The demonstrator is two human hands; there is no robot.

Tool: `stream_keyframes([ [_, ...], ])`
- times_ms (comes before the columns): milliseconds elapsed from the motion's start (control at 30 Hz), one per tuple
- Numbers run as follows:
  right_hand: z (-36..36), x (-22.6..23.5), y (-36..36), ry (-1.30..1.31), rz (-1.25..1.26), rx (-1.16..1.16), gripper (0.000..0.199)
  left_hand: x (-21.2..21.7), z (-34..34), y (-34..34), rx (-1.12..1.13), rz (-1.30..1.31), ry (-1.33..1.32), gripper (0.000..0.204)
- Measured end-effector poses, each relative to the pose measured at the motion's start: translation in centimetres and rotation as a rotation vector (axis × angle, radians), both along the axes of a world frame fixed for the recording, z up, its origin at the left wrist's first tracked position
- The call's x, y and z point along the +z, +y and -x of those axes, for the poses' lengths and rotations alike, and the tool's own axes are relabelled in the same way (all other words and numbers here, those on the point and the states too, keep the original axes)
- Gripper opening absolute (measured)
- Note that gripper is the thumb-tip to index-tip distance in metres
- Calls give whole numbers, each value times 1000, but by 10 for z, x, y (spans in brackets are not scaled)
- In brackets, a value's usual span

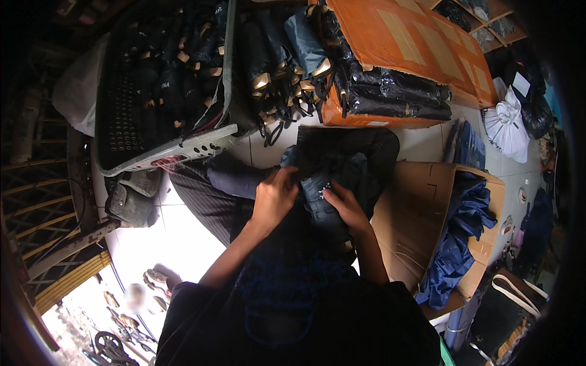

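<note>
A dark folding umbrella point(320, 204) lies in my lap, its fabric gathered in folds, with a small white print on it. My right hand point(347, 210) is closed around its right side, thumb pressed on the cloth near the print. My left hand point(274, 198) is closed in a pinch at the umbrella's upper left edge; what exactly sits between the fingertips is too dark to make out. More dark fabric bunches just beyond the hands. To the left of my left hand lies a rolled dark blue cloth bundle point(232, 181) across my leg.
A large dark crate point(210, 139) at the far left holds many folded umbrellas. More umbrellas with gold-coloured ends point(305, 46) lie beside it. An orange carton point(421, 36) stands beyond with black-wrapped packs. On the right, a cardboard box point(406, 213) holds blue fabric point(452, 256).
</note>
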State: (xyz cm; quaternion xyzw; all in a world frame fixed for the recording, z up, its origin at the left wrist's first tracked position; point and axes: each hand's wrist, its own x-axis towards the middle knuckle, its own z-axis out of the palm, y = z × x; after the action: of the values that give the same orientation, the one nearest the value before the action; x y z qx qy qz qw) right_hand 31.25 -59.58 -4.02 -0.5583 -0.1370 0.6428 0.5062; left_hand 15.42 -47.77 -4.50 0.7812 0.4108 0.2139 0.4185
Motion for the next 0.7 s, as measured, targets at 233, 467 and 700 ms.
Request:
stream_keyframes([
  [233,2,5,7,-386,-138,95,42,-2,3,-3,84,-56,-56,9],
  [467,6,4,8,-587,-214,69,54,5,1,-6,186,-41,-149,8],
  [700,11,11,13,-634,-330,-42,67,8,6,-4,65,-181,-207,16],
])
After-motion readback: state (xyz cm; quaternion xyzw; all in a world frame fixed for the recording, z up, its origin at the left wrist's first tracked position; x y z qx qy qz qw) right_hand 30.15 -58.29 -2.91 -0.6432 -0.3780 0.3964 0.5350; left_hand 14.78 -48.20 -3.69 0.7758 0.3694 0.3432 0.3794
